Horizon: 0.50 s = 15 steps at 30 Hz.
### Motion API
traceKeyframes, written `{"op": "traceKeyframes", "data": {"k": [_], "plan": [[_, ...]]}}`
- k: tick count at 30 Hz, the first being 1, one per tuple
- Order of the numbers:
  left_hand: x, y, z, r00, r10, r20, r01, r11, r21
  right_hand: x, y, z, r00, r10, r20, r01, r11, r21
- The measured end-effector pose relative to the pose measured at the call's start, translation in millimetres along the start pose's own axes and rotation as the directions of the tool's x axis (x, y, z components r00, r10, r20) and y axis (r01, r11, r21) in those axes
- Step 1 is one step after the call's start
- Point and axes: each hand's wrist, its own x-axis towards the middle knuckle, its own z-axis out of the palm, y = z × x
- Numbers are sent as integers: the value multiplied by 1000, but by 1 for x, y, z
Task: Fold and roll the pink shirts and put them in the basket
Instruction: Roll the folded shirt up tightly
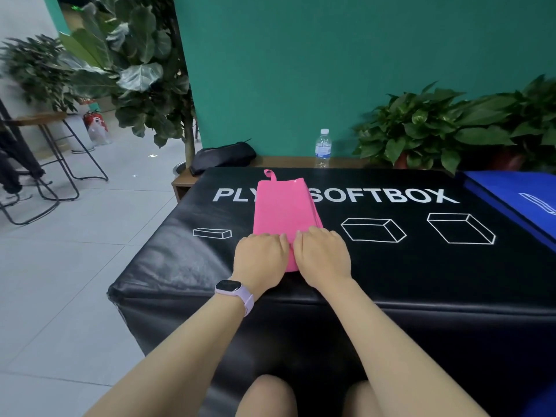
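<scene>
The left hand [260,258] and right hand [322,254] are lying side by side, fingers curling over the near end of the folded pink shirt [284,207]; it is lying lengthwise on the black soft box [391,266] (white lettering partly covered). A water bottle [323,148] is standing behind.

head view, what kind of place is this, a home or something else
Probably a gym or studio lounge, not a home: the work surface is a black padded plyo soft box, with potted plants along a teal partition wall and bar stools on a tiled floor.

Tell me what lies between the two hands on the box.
Head view: a narrow strip of the folded pink shirt shows between the left hand and right hand.
</scene>
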Motion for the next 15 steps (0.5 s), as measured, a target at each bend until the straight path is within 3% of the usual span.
{"op": "traceKeyframes", "data": {"k": [4, 6, 9, 11, 15], "plan": [[-29, 8, -10, 997, -30, -67, 23, 994, -105, -18, -3, -2, 993, 52, -105, -38, 992, 124], [-41, 15, -13, 977, -131, -167, 107, 983, -149, -21, -2, -4, 991, 37, -129, -25, 996, 90], [-54, 24, -10, 932, -221, -287, 161, 963, -218, -7, 3, -5, 990, -80, 119, 87, 995, -57], [-57, 25, -4, 934, -209, -290, 155, 968, -199, 5, 6, -6, 964, -105, 245, 118, 992, -40], [-42, 18, -3, 947, -197, -252, 153, 971, -184, 5, 1, -6, 980, 42, 193, -63, 992, 106]]}}
